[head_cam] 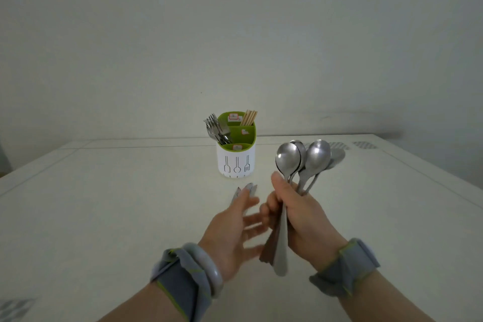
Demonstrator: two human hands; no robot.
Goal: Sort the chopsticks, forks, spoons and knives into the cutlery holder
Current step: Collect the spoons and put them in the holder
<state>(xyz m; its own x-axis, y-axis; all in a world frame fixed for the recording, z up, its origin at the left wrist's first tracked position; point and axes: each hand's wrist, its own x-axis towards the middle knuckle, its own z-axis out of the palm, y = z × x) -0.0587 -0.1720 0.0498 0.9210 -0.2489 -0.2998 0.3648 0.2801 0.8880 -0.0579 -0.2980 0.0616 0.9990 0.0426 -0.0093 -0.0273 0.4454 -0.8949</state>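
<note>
My right hand [300, 219] grips a bundle of several steel spoons [303, 159], bowls up and handles hanging down below the fist. My left hand [235, 227] is beside it with its fingers spread, blurred, holding nothing. Under the left fingertips several knives [248, 189] lie on the table, mostly hidden. The cutlery holder [236, 162], white with a green insert, stands beyond the hands. Forks [217, 128] fill its left compartment and wooden chopsticks [249, 117] stand in the back right one.
The white table [104, 204] has a raised rim along its far edge, with a plain wall behind it. Grey patterned patches [364, 144] lie near the far right corner, and another [13, 308] at the near left. Both wrists wear grey bands.
</note>
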